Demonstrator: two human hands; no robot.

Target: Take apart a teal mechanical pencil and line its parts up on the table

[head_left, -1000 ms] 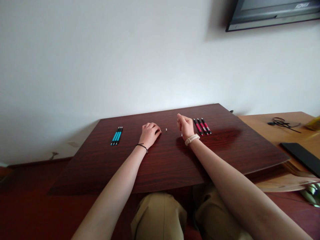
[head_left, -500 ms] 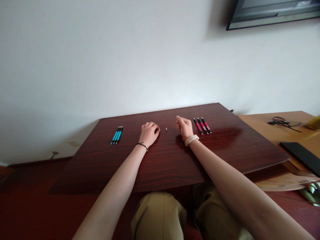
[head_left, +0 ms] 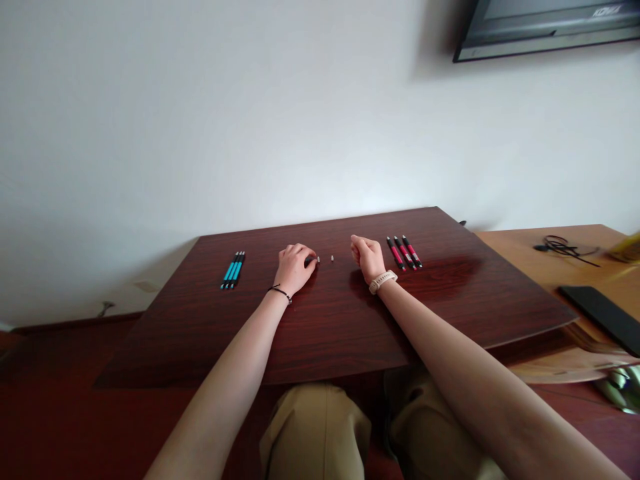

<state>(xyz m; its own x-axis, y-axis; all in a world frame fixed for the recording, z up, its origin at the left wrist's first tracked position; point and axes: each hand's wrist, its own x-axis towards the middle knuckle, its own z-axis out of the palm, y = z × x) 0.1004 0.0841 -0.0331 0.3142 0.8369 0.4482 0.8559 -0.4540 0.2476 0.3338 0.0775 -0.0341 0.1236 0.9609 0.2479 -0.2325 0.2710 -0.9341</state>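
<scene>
Dark red wood is under both hands. The left hand (head_left: 294, 267) lies knuckles up on the worktop (head_left: 340, 320) with the fingers curled, and a small dark piece with a pale end (head_left: 313, 259) shows at its fingertips; it seems to be pinched there, though it is too small to say what it is. The right hand (head_left: 367, 256) stands on its edge as a loose fist, the thumb on top, and I cannot tell if something is inside it. Between the two hands, apart from both, a tiny pale part (head_left: 332, 257) lies alone on the wood.

I judge that the work is at a fine stage with small parts, between picking one up and fitting it. The next move would call for a careful fingertip pinch, because the loose part is small and can roll away.

Three red-and-black pens (head_left: 404, 252) lie just beside the right hand, side by side and touching. Their long axis runs away from the person and leans a little to the left at the far end. Three blue-and-black pens (head_left: 233, 270) lie well to the left of the left hand, also side by side, with the far ends leaning slightly right. Which end is the tip I cannot tell.
</scene>
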